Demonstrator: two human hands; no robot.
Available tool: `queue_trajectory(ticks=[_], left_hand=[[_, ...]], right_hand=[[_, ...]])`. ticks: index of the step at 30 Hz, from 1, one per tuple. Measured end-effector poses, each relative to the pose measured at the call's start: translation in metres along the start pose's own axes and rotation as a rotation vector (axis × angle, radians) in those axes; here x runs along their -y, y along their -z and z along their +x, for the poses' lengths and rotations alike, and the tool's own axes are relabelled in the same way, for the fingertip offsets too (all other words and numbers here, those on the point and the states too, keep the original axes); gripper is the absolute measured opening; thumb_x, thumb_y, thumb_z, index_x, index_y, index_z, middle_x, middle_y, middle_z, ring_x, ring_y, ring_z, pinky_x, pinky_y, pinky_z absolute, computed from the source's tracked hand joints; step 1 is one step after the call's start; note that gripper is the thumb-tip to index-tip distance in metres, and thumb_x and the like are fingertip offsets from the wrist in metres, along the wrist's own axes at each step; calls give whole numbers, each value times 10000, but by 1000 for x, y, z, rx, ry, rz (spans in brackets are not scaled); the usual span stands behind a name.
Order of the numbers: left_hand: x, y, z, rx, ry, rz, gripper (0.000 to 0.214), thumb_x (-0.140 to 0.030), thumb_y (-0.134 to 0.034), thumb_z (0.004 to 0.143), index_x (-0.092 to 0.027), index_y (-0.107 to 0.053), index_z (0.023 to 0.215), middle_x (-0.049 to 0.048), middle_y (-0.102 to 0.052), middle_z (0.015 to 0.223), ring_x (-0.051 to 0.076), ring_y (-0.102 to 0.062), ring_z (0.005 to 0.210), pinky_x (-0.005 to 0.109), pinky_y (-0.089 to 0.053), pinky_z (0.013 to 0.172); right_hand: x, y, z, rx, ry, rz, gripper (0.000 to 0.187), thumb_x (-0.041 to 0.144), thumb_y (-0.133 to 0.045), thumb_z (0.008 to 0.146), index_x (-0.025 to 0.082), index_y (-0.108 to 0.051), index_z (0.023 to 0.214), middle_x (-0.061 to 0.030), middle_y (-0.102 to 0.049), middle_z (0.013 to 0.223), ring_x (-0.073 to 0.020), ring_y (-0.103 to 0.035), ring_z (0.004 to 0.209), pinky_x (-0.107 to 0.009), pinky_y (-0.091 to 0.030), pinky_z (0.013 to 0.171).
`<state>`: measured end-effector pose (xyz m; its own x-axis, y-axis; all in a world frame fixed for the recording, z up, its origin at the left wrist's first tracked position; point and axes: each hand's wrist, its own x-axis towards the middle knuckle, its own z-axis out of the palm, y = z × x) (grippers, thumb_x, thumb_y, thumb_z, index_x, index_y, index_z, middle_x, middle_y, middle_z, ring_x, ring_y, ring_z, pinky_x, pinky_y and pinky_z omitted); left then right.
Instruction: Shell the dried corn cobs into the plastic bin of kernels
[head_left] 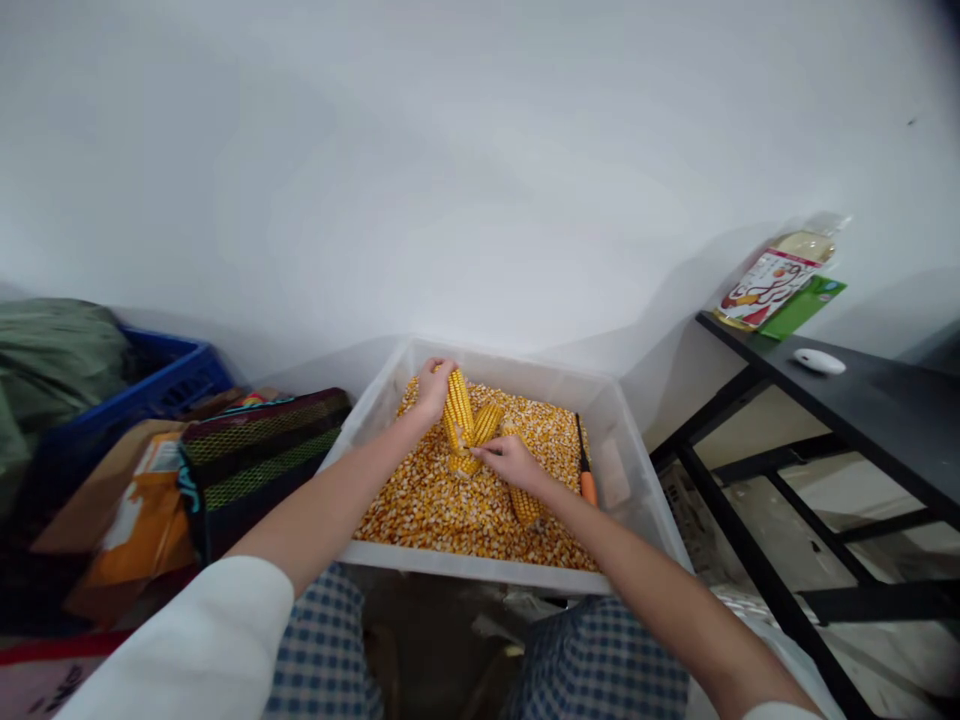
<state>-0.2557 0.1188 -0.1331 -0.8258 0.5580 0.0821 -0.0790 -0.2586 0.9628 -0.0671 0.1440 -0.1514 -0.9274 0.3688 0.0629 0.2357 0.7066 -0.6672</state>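
Observation:
My left hand (436,384) is wrapped round the upper end of a yellow corn cob (457,408), which stands tilted over a bin of loose corn kernels (427,510). My right hand (510,460) has its fingers pinched together at the cob's lower end, where a pale patch shows. Whether a kernel sits between those fingertips is too small to make out. A second corn cob (489,422) lies just behind, and another (525,506) rests partly under my right wrist. A tool with an orange handle and dark shaft (588,487) leans along the bin's right side.
The white plastic bin (480,565) stands against the wall, above my knees. On the right, a black table (885,400) carries a bottle (780,275), a green box (802,306) and a white computer mouse (819,361). Bags and a blue crate (180,375) crowd the left.

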Motion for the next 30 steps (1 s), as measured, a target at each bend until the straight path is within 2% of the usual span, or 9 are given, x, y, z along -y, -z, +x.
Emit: queue_trajectory(ticks=[3,5,8,10,12,20,25,30], left_hand=[[-3,-4,-3,102,-8,-78,231,-339,-565,608,-194,-450,746,-60,-466,553,103,-477,457,229,-391,477],[-3,-4,-3,120,6,-103,233,-338,-572,605,-193,-445,736,-60,-465,542,101,-476,444,227,-393,467],[-1,-1,0,91,58,-133,220,-333,-570,608,-189,-454,727,-55,-456,517,103,-472,427,227,-394,452],[0,1,1,79,83,-147,212,-330,-567,613,-184,-465,728,-52,-450,503,105,-471,421,227,-398,445],[0,2,2,81,88,-156,211,-326,-572,610,-181,-469,723,-50,-447,492,108,-475,419,228,-401,440],[-3,0,0,78,87,-187,207,-313,-583,595,-180,-467,703,-54,-445,479,106,-468,408,226,-405,435],[1,1,2,78,66,-173,199,-312,-581,599,-177,-469,691,-54,-443,489,97,-459,411,207,-382,417],[0,0,1,99,66,-162,211,-317,-587,597,-175,-467,696,-56,-451,481,103,-469,410,208,-384,411]], right_hand=[[0,6,3,129,46,47,313,318,-503,825,104,-671,671,52,-387,480,-58,-298,472,-178,-224,464],[2,11,3,159,80,27,328,335,-505,822,108,-658,642,51,-385,480,-58,-306,471,-179,-226,468],[3,19,2,37,122,-30,361,341,-464,846,115,-644,631,39,-431,499,-66,-343,493,-184,-244,496],[3,22,1,-77,113,-60,352,327,-446,857,114,-655,671,26,-494,538,-71,-384,517,-186,-260,518],[2,23,1,-138,90,-81,333,317,-445,858,114,-668,717,19,-534,568,-73,-408,527,-188,-262,525],[7,14,3,-153,54,-105,395,332,-439,857,121,-609,570,43,-421,462,-68,-344,468,-198,-210,485],[15,14,0,-216,27,-173,349,299,-451,857,130,-659,634,6,-568,537,-79,-412,494,-197,-257,513],[15,17,1,-210,49,-290,316,284,-446,869,147,-693,728,-34,-668,660,-97,-515,553,-200,-296,549]])
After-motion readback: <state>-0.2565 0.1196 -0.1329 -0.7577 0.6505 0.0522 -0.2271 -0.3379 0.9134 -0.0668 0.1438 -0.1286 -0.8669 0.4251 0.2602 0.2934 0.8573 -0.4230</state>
